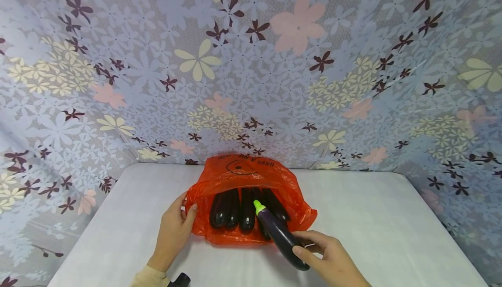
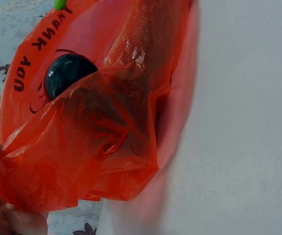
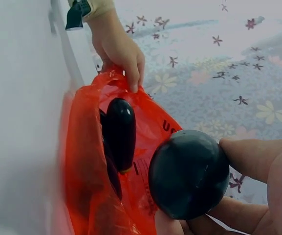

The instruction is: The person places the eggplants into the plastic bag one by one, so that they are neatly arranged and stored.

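Observation:
A red plastic bag [image 1: 251, 171] lies on the table with its mouth toward me, and several dark eggplants [image 1: 247, 213] lie side by side inside it. My left hand [image 1: 174, 228] pinches the bag's left edge between thumb and fingers. In my right hand [image 1: 327, 254] is one eggplant [image 1: 280, 237], gripped near its rounded end. Its bright green stem end points at the bag's mouth, over the other eggplants. The right wrist view shows the held eggplant [image 3: 189, 174] end-on, with thumb and fingers around it. In the left wrist view, fingers [image 2: 26, 220] hold the bag's rim.
The white-covered table [image 1: 364, 208] extends on both sides of the bag. Behind it rises a flower-patterned cloth [image 1: 251, 82], which also hangs at the left and right. A black device [image 1: 180, 279] is by my left wrist at the bottom edge.

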### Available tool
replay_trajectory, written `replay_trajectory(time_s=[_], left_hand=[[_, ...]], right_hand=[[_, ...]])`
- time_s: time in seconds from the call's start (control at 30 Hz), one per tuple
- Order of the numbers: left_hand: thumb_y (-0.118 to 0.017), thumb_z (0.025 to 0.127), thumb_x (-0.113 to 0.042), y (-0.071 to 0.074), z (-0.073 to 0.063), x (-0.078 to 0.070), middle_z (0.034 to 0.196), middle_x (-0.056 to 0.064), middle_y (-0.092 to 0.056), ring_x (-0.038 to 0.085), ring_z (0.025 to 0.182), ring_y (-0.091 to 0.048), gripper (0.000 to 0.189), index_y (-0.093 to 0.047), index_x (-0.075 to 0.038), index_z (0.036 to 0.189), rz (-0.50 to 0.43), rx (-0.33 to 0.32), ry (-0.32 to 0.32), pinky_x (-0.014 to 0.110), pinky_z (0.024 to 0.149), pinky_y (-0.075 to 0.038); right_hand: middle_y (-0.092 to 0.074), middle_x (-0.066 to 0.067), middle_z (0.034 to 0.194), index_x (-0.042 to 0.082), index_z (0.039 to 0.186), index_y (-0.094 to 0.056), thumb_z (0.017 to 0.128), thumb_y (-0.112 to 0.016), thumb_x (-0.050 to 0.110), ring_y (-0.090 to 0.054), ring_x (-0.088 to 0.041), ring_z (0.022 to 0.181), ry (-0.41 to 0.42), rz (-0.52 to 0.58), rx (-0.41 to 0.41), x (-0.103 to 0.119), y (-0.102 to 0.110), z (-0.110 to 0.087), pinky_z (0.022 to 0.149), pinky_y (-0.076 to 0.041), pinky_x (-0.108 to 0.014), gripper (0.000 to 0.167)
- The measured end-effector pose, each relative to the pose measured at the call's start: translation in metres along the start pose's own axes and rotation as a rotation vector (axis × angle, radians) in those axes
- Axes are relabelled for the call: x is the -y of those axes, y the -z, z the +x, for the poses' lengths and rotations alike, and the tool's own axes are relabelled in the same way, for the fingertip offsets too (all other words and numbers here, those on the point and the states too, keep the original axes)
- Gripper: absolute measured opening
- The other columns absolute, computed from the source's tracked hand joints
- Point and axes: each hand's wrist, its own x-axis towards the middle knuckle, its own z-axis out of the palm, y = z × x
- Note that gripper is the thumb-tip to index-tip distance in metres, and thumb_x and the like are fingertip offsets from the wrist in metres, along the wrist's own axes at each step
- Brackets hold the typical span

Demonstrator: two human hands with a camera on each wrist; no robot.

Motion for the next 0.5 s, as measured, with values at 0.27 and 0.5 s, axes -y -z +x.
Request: replay_trajectory(time_s=[0.27, 0.5], left_hand=[[-0.066, 0.096, -0.013, -0.001, 0.000, 0.000, 0.071, -0.001, -0.048, 0.012, 0.058, -0.044, 0.045, -0.055, 0.002, 0.137, 0.009, 0.010, 0.021, 0.024, 0.051, -0.041], [-0.065, 0.096, -0.013, 0.000, 0.000, -0.001, 0.073, 0.001, -0.051, 0.012, 0.059, -0.046, 0.044, -0.056, 0.002, 0.137, 0.005, 0.002, 0.016, 0.024, 0.051, -0.043]], right_hand=[[-0.069, -0.006, 0.114, 0.002, 0.126, -0.068, 0.096, -0.069, 0.035, -0.063, -0.021, 0.097, 0.023, 0.004, 0.012, 0.002, -0.008, 0.006, 0.074, -0.054, -0.027, 0.045], [-0.069, -0.008, 0.114, 0.001, 0.124, -0.069, 0.095, -0.069, 0.038, -0.063, -0.019, 0.089, -0.016, -0.001, -0.039, 0.009, -0.017, 0.013, 0.073, -0.056, -0.032, 0.047]])
